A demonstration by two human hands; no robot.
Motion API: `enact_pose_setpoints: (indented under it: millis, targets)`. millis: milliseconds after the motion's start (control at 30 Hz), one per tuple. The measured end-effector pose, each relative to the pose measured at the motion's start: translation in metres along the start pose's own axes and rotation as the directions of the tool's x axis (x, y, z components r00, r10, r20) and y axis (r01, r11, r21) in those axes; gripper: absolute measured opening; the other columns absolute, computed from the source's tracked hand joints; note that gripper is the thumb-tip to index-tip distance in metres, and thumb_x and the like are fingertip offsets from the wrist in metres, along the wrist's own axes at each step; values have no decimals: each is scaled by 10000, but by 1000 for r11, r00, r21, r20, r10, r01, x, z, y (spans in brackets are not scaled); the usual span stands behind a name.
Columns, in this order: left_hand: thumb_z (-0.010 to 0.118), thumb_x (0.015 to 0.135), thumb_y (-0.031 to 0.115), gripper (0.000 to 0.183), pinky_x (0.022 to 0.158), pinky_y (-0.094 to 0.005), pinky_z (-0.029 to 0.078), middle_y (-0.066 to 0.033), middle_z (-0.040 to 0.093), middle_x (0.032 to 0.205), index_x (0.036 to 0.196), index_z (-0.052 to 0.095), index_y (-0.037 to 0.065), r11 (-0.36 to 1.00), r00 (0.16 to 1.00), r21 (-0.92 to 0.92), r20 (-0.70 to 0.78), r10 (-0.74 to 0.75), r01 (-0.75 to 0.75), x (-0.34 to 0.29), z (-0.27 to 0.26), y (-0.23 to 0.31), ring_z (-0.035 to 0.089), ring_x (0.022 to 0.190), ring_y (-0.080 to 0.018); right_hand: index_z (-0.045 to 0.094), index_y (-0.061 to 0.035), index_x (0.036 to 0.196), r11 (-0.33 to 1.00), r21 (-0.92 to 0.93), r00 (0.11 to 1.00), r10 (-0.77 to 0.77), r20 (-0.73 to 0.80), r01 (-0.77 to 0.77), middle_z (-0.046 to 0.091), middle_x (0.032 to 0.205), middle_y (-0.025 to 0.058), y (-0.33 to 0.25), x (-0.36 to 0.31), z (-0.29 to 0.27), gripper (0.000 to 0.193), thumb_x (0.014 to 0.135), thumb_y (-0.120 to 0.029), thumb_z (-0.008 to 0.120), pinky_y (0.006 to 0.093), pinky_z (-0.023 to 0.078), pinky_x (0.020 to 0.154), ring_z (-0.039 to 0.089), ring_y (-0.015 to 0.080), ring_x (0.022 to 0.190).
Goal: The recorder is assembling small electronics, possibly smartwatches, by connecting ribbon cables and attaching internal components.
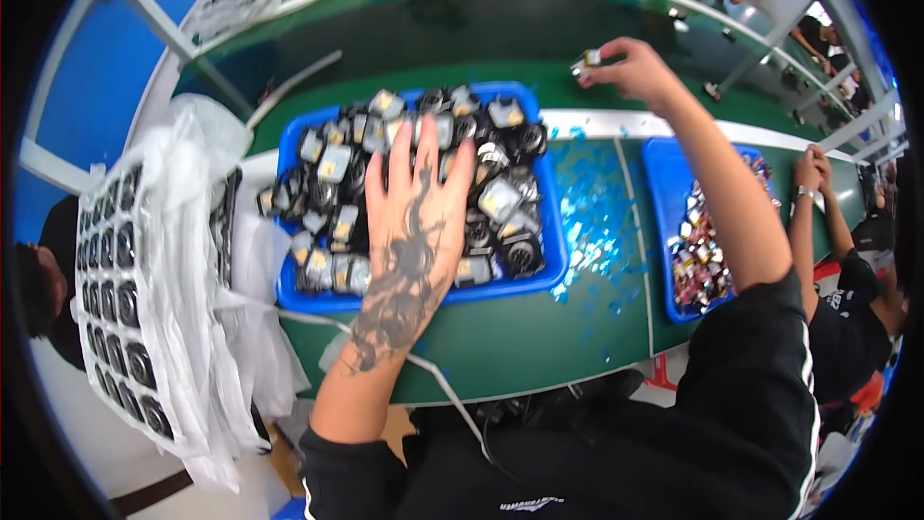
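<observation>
My left hand (416, 202) lies with its fingers spread on a heap of small black parts with grey faces and yellowish square patches (500, 199). The heap fills a blue plastic tray (553, 231) on the green table. Farther right, my right hand (635, 69) reaches over the dark green belt (481, 29). Between its thumb and fingertips it pinches one small part (583, 65), silvery with a yellowish patch. That part is held at the belt, and I cannot tell whether it touches the surface. My left palm hides some of the heap.
Blue film scraps (597, 221) litter the table beside a second blue tray (664, 270) of shiny scraps. At left stand stacked white-wrapped trays (164, 299) of round black parts. A white cable (443, 385) crosses the near edge. Co-workers' hands (813, 173) show at right.
</observation>
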State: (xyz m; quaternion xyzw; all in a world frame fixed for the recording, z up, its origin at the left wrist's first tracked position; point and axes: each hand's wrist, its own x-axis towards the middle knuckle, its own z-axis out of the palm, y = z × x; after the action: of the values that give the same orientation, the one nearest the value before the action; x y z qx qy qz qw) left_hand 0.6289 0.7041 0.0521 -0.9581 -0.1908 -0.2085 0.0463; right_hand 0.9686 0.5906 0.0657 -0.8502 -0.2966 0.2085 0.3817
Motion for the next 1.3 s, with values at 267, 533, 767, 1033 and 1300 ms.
enact_pose_setpoints:
  millis: [267, 533, 767, 1033, 1300]
  targets:
    - [662, 858, 130, 251, 1113, -572, 248, -171, 519, 1322, 1105, 635, 104, 989, 998, -132, 28, -65, 68, -3, 7, -3, 415, 1307, -329, 648, -21, 1056, 944, -327, 982, -28, -189, -36, 674, 990, 150, 31, 14, 3, 564, 645, -328, 884, 377, 509, 836, 646, 301, 964]
    - [731, 795, 224, 193, 951, -484, 360, -117, 567, 1147, 888, 652, 74, 980, 993, -199, -112, -19, -4, 8, 8, 3, 498, 1119, -296, 621, -39, 947, 248, -292, 244, -968, -51, 924, 627, 793, 58, -145, -230, -31, 175, 935, -214, 609, 310, 438, 596, 571, 186, 623]
    - [723, 815, 165, 177, 898, -431, 408, -94, 613, 1080, 955, 655, 81, 880, 966, -464, -257, -20, -105, 1, -26, 14, 552, 1056, -279, 627, -130, 1027, -141, -158, -140, -990, 20, 977, 656, 832, 35, -206, -293, -57, 301, 768, -237, 734, 290, 469, 591, 572, 179, 643]
    - [395, 1046, 289, 289, 598, -379, 425, -88, 619, 959, 1287, 504, 172, 243, 602, -597, -796, -61, -765, -51, -239, 41, 526, 681, -288, 598, -95, 991, -157, -51, -162, -980, -117, 986, 609, 773, 0, -188, -297, -67, 232, 809, -195, 701, 269, 432, 637, 560, 135, 635]
    - [268, 1064, 360, 415, 625, -410, 475, -64, 589, 1039, 1413, 421, 197, 455, 571, -558, -812, -124, -694, -58, -234, 54, 552, 743, -291, 660, -48, 997, 545, -105, 554, -826, 102, 832, 621, 846, 117, -160, -180, 26, 201, 819, -117, 723, 413, 521, 702, 651, 318, 774]
